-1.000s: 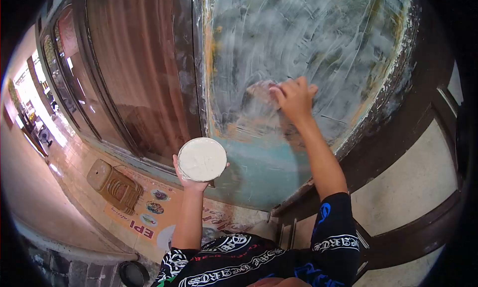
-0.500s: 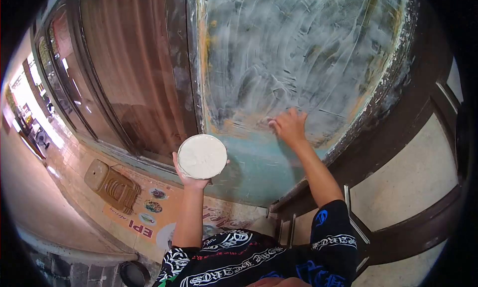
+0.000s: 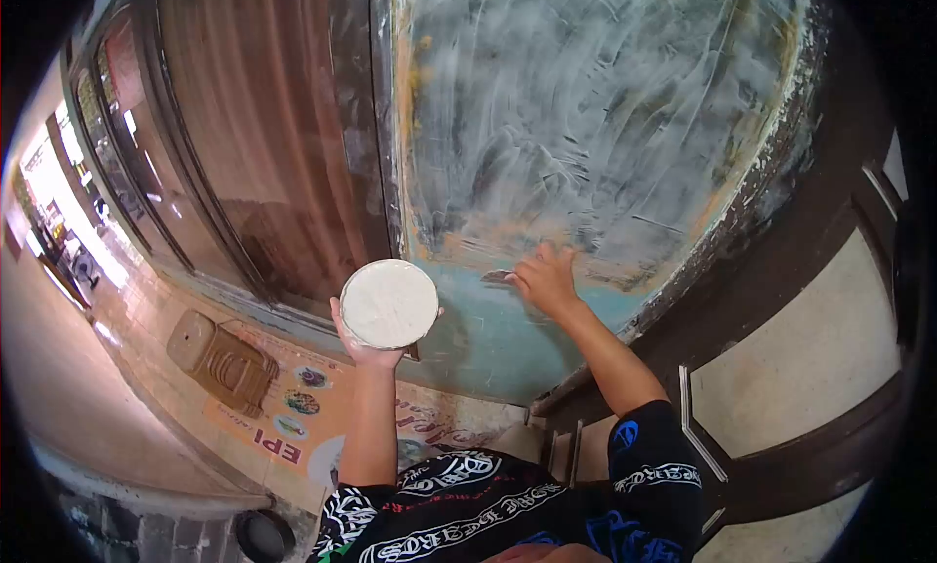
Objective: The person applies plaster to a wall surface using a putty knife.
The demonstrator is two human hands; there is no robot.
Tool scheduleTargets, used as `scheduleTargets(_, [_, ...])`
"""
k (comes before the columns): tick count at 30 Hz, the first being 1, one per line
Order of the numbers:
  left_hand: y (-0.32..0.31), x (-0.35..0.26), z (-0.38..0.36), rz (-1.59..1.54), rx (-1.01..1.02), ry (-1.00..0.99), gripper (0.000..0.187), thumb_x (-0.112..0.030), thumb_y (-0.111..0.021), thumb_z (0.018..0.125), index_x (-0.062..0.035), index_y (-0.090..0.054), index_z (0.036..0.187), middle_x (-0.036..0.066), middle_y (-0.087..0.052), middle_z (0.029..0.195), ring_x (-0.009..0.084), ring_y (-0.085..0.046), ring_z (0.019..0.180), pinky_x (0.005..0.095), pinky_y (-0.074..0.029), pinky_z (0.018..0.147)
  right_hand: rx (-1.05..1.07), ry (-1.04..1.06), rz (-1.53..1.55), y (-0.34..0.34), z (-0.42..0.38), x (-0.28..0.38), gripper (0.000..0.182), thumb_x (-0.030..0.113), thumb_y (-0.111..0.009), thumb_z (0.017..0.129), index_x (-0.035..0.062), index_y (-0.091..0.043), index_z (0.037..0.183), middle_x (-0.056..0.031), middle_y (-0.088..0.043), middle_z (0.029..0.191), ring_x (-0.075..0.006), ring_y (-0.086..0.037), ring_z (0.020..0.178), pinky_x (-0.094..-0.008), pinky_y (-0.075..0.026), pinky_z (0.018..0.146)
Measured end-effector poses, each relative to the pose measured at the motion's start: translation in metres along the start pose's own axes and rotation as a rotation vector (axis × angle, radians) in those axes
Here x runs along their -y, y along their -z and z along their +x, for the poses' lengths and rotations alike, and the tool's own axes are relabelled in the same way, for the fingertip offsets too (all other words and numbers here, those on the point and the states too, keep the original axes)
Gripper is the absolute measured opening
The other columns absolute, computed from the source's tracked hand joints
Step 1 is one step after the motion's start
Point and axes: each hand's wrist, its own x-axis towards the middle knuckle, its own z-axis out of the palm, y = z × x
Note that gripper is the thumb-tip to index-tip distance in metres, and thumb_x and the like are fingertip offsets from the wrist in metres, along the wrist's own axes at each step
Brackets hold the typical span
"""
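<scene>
My left hand [image 3: 363, 348] holds a round container of white paste [image 3: 388, 304] from below, its fingers wrapped around the sides. Against the lower wall, my right hand [image 3: 547, 278] grips a small flat scraper [image 3: 500, 276], whose thin dark edge shows left of the fingers. The wall panel [image 3: 586, 114] is smeared with whitish, streaky paste over its upper part. Below the smears runs a plain teal band [image 3: 488, 339], and orange-brown patches lie between the two.
A brown plastic stool [image 3: 223, 361] lies on a printed orange banner [image 3: 317, 392] at the lower left. Brown-framed glass [image 3: 264, 153] stands left of the panel. Dark wooden framing with pale panels [image 3: 795, 353] is on the right. A round dark container [image 3: 264, 536] sits at the bottom left.
My right hand has moved left and down along the wall, and the scraper's edge now shows. My left hand and the container have shifted slightly left and up.
</scene>
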Motion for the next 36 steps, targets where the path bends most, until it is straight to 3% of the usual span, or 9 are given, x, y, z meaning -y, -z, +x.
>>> scheduleTargets(4, [-0.016, -0.010, -0.009, -0.025, 0.095, -0.015, 0.089, -0.078, -0.044, 0.084, -0.0185, -0.040, 0.150, 0.017, -0.036, 0.155, 0.0532, -0.037, 0.137, 0.0853, -0.029, 0.099, -0.076, 0.006, -0.103, 0.003, 0.034, -0.020, 0.019, 0.037, -0.072, 0.084, 0.0184, -0.070, 0.078, 0.0067, -0.062, 0.083, -0.0223, -0.051, 0.092, -0.0519, -0.031, 0.080])
scheduleTargets(9, [-0.005, -0.026, -0.015, 0.025, 0.012, -0.122, 0.086, -0.077, -0.043, 0.085, -0.0190, -0.042, 0.149, 0.015, -0.039, 0.154, 0.0509, -0.039, 0.136, 0.0866, -0.028, 0.098, -0.365, -0.151, -0.045, 0.093, 0.096, -0.029, 0.022, 0.037, -0.075, 0.082, 0.0167, -0.070, 0.076, 0.0049, -0.062, 0.080, -0.0227, -0.050, 0.088, -0.0498, -0.031, 0.079])
scheduleTargets(13, [-0.004, -0.032, -0.028, -0.020, -0.018, -0.167, 0.087, -0.077, -0.043, 0.085, -0.0185, -0.042, 0.149, 0.014, -0.039, 0.155, 0.0502, -0.040, 0.136, 0.0858, -0.029, 0.098, -0.274, -0.143, 0.060, 0.073, 0.075, -0.001, 0.022, 0.038, -0.074, 0.082, 0.0173, -0.069, 0.076, 0.0049, -0.062, 0.081, -0.0237, -0.051, 0.093, -0.0506, -0.031, 0.076])
scheduleTargets(15, [-0.004, -0.035, -0.031, 0.061, 0.058, -0.137, 0.087, -0.077, -0.043, 0.086, -0.0180, -0.042, 0.149, 0.014, -0.039, 0.155, 0.0497, -0.041, 0.136, 0.0849, -0.029, 0.099, -0.097, -0.034, 0.079, 0.027, 0.049, 0.021, 0.022, 0.038, -0.073, 0.084, 0.0168, -0.070, 0.079, 0.0045, -0.062, 0.081, -0.0237, -0.051, 0.098, -0.0513, -0.031, 0.077])
scheduleTargets(18, [0.000, -0.041, -0.034, -0.018, -0.022, -0.175, 0.087, -0.077, -0.043, 0.086, -0.0169, -0.042, 0.149, 0.014, -0.041, 0.154, 0.0494, -0.040, 0.136, 0.0848, -0.030, 0.099, -0.002, 0.088, -0.031, -0.023, 0.029, 0.035, 0.022, 0.040, -0.073, 0.084, 0.0181, -0.071, 0.078, 0.0035, -0.061, 0.079, -0.0230, -0.051, 0.094, -0.0514, -0.031, 0.076])
scheduleTargets(21, [0.003, -0.046, -0.035, -0.008, -0.038, -0.196, 0.086, -0.076, -0.041, 0.087, -0.0160, -0.043, 0.149, 0.014, -0.042, 0.153, 0.0493, -0.041, 0.136, 0.0843, -0.031, 0.099, -0.054, 0.030, -0.061, -0.030, 0.048, 0.013, 0.021, 0.039, -0.071, 0.085, 0.0185, -0.071, 0.080, 0.0036, -0.061, 0.082, -0.0238, -0.051, 0.098, -0.0514, -0.031, 0.075])
scheduleTargets(28, [0.002, -0.048, -0.035, 0.051, -0.011, -0.188, 0.085, -0.075, -0.039, 0.088, -0.0158, -0.043, 0.149, 0.014, -0.041, 0.154, 0.0480, -0.042, 0.136, 0.0834, -0.031, 0.100, -0.397, -0.146, 0.014, 0.086, 0.119, -0.002, 0.025, 0.038, -0.072, 0.084, 0.0159, -0.068, 0.074, 0.0033, -0.061, 0.079, -0.0254, -0.051, 0.092, -0.0499, -0.028, 0.077])
scheduleTargets(31, [0.002, -0.047, -0.037, 0.061, 0.026, -0.177, 0.083, -0.074, -0.039, 0.089, -0.0163, -0.042, 0.149, 0.014, -0.041, 0.154, 0.0477, -0.041, 0.136, 0.0833, -0.031, 0.100, -0.288, -0.104, 0.067, 0.072, 0.096, 0.021, 0.025, 0.039, -0.072, 0.084, 0.0166, -0.069, 0.075, 0.0037, -0.061, 0.078, -0.0252, -0.051, 0.092, -0.0492, -0.028, 0.076])
scheduleTargets(36, [0.000, -0.042, -0.036, 0.015, -0.020, -0.182, 0.082, -0.073, -0.039, 0.090, -0.0167, -0.043, 0.149, 0.014, -0.041, 0.153, 0.0471, -0.041, 0.137, 0.0830, -0.031, 0.100, -0.021, 0.053, 0.018, -0.047, 0.044, 0.043, 0.024, 0.040, -0.073, 0.083, 0.0170, -0.069, 0.078, 0.0031, -0.064, 0.082, -0.0255, -0.052, 0.097, -0.0536, -0.032, 0.079])
